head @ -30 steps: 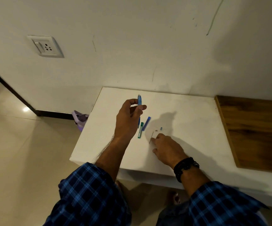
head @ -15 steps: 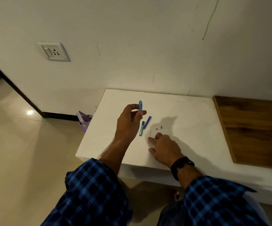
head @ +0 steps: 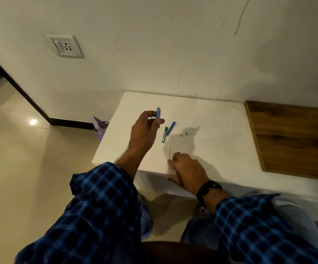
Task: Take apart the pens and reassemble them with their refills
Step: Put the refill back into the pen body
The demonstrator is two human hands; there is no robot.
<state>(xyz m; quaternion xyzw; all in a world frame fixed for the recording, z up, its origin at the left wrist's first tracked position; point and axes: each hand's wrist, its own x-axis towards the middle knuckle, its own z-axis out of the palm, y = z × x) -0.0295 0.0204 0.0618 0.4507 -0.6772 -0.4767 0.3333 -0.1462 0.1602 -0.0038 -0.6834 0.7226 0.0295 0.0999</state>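
My left hand (head: pixel 144 131) is raised above the white table (head: pixel 211 119) and holds a light blue pen (head: pixel 158 112) upright between thumb and fingers. My right hand (head: pixel 187 168) rests near the table's front edge, its fingertips touching the near end of a thin dark refill (head: pixel 170 151) that lies flat. Between the hands lie a green tube (head: pixel 165 134) and a dark blue pen part (head: pixel 171 128). Two tiny pieces (head: pixel 184 134) sit a little to the right of those.
A wooden surface (head: pixel 291 138) adjoins the table on the right. The wall with a socket plate (head: pixel 65 45) rises behind. A purple object (head: pixel 100 126) stands on the tiled floor at the table's left edge.
My right hand has slid toward the table's front edge, dragging the thin refill with it. My left hand stays raised with the blue pen. The camera has tilted slightly.
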